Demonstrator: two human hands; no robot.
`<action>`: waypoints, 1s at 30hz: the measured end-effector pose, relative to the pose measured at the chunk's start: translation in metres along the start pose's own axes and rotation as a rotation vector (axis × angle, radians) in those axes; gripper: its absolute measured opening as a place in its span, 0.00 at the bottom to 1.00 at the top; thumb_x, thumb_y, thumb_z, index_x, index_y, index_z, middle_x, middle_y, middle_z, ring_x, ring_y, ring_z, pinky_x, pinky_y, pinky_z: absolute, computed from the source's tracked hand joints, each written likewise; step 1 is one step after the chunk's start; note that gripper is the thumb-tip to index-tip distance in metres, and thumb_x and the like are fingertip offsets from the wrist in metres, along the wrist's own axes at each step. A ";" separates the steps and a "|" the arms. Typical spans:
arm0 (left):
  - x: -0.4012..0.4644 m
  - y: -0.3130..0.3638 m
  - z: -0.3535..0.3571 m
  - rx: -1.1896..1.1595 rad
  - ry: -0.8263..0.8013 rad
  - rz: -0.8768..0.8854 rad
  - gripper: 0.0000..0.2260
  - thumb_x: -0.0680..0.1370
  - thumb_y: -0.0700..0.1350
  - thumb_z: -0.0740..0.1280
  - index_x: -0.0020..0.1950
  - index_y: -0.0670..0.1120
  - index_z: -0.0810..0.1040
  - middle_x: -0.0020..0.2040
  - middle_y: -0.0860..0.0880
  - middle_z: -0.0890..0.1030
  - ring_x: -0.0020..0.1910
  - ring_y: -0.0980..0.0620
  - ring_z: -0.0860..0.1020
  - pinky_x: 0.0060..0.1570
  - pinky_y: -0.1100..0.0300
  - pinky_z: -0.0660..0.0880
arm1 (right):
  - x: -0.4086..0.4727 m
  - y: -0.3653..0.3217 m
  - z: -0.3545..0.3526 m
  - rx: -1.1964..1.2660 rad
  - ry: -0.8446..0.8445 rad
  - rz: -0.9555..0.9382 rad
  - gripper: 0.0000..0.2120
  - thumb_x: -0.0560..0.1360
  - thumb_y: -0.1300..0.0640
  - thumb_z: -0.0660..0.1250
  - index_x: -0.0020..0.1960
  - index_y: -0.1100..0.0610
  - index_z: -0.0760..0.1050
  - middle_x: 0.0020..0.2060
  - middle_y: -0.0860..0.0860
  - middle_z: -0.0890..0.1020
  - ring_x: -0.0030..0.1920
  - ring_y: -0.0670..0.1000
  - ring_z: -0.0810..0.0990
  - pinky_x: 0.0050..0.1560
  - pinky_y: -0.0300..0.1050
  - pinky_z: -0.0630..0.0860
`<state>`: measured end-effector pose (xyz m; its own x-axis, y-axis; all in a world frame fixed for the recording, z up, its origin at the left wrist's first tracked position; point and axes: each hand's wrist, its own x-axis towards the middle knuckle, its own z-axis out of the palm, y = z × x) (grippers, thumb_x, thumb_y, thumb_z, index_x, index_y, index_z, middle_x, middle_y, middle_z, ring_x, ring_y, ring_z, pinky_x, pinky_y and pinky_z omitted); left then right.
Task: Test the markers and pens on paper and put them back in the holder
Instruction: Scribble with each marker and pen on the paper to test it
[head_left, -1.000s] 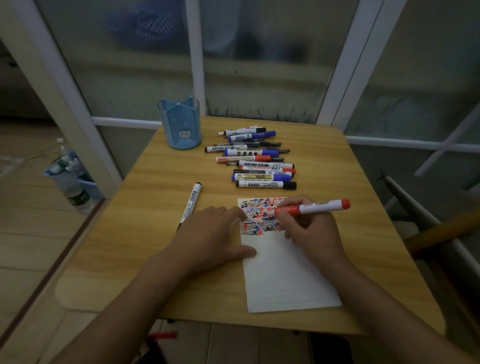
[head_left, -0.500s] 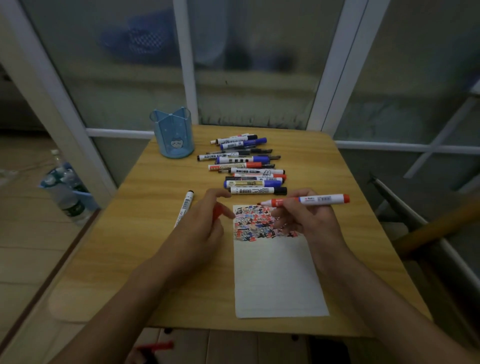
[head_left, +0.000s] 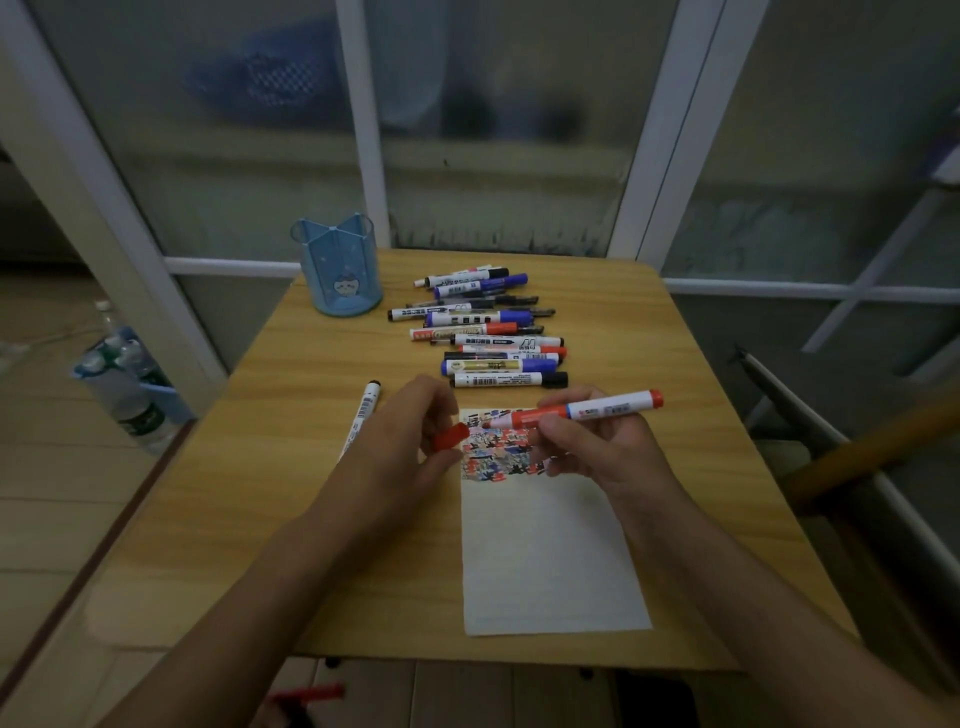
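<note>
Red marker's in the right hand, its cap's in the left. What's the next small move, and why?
Probably bring the red cap and the marker's tip together and press it on. The left hand pinches the cap just beside the bare tip of the red marker, which the right hand holds above the scribbled top of the paper. The blue holder looks empty, so capping likely comes first.

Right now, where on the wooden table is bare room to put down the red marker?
Bare wood lies right of the white paper sheet up to the table edge, and along the near left, below the lone black-capped marker. It is crowded between the blue pen holder and the row of markers, and where both hands meet over the scribbles.
</note>
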<state>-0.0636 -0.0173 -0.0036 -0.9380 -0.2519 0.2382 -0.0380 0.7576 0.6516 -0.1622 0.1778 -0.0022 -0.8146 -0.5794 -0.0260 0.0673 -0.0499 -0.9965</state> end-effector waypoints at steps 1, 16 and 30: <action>0.000 0.000 0.000 0.003 -0.004 0.013 0.18 0.73 0.40 0.74 0.51 0.57 0.68 0.46 0.60 0.73 0.46 0.61 0.76 0.45 0.71 0.75 | -0.001 0.000 0.001 0.000 -0.004 -0.001 0.08 0.75 0.62 0.70 0.54 0.59 0.77 0.38 0.54 0.85 0.40 0.51 0.84 0.40 0.43 0.80; -0.001 -0.001 -0.002 0.028 -0.021 0.139 0.14 0.72 0.41 0.75 0.51 0.53 0.74 0.46 0.61 0.74 0.46 0.60 0.76 0.49 0.69 0.75 | -0.003 0.005 0.007 -0.065 -0.030 0.005 0.09 0.75 0.63 0.71 0.54 0.60 0.77 0.41 0.54 0.86 0.42 0.51 0.86 0.40 0.41 0.80; -0.007 0.002 -0.003 0.077 -0.026 0.093 0.12 0.78 0.49 0.67 0.61 0.54 0.76 0.47 0.60 0.76 0.41 0.65 0.76 0.42 0.72 0.72 | -0.003 0.001 0.012 -0.064 -0.005 0.054 0.08 0.72 0.59 0.74 0.50 0.57 0.80 0.42 0.54 0.86 0.42 0.50 0.86 0.40 0.40 0.80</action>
<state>-0.0566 -0.0155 -0.0015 -0.9474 -0.1636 0.2751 0.0239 0.8209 0.5705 -0.1530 0.1699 -0.0021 -0.8077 -0.5842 -0.0795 0.0740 0.0333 -0.9967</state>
